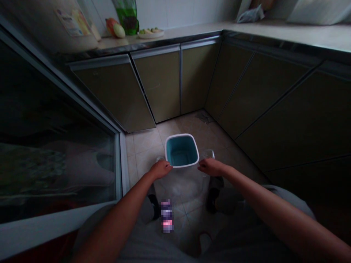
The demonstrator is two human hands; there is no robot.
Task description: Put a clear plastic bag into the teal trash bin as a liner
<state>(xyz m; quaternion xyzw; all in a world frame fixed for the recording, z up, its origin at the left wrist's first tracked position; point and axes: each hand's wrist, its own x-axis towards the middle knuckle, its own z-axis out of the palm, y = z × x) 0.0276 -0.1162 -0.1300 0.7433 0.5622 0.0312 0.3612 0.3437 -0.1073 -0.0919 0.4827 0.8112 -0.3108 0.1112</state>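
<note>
A bin point(195, 146) with a white rim and teal inside stands upright on the floor in front of me. Near its left front corner, the fingers of my left hand point(161, 169) are closed in a pinch. My right hand point(210, 167) is likewise closed, just off the right front corner. Between both hands hangs a thin, see-through sheet that looks like a clear plastic bag point(182, 184), hiding the bin's lower front. Loose clear plastic also shows beyond each hand. Whether the bag touches the rim, I cannot tell.
Cabinets point(157, 84) run along the back and right under a countertop point(186, 33). A plate point(151, 34), a green container point(128, 18) and produce point(118, 31) sit on it. A glass door point(119, 164) borders the left. A pixelated pink-purple item point(167, 215) is below, between my feet.
</note>
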